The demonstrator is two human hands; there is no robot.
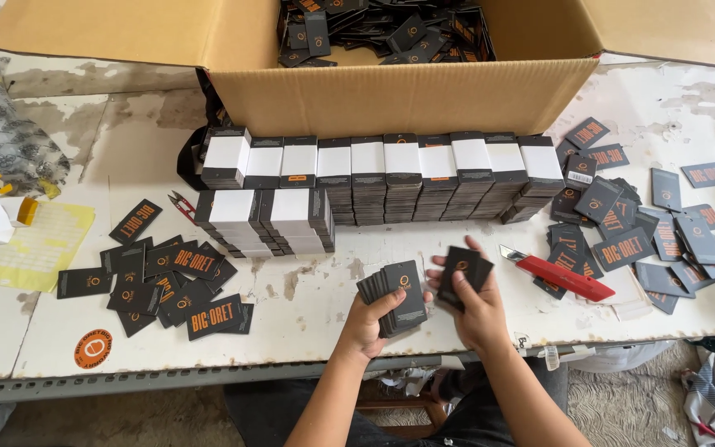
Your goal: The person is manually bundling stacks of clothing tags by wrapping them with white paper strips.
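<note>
Our left hand (367, 324) grips a fanned tag stack (396, 296), long axis pointing away; our right hand (475, 308) clasps fewer tags (463, 271).

A packing workshop is suggested: a worn, stained white surface (308, 290) is covered with banded stacks of black card tags (391, 178), with an open brown cardboard box (391, 95) of loose tags at the top of the frame.

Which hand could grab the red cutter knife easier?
Probably the right hand. The red cutter lies just beside it on the table, while the left hand sits farther away, gripping a stack of black tags.
</note>
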